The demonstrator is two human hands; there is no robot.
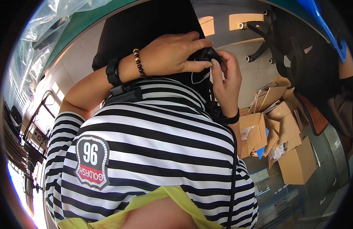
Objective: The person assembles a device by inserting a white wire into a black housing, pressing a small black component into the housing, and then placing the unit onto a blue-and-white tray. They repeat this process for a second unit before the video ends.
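Note:
Above my lap, both hands meet around a small, rounded black thing (210, 54); its kind is not clear because fingers cover much of it. My left hand (167, 53) reaches across from the left, its thumb and index finger closed on the thing's near side. On the other side, my right hand (226, 82) has its fingers curled round it, with the thumb pressed near the left thumb tip. A thin white cord (199, 81) loops just below the fingers. Black trousers (134, 32) lie behind the hands.
Open cardboard boxes (296, 160) are heaped on the floor at the right. A chair base with casters (262, 36) stands beyond them. Another person's arm (347, 66) shows at the right edge. Clear plastic sheeting (45, 36) hangs at the upper left, above a dark metal frame (33, 126).

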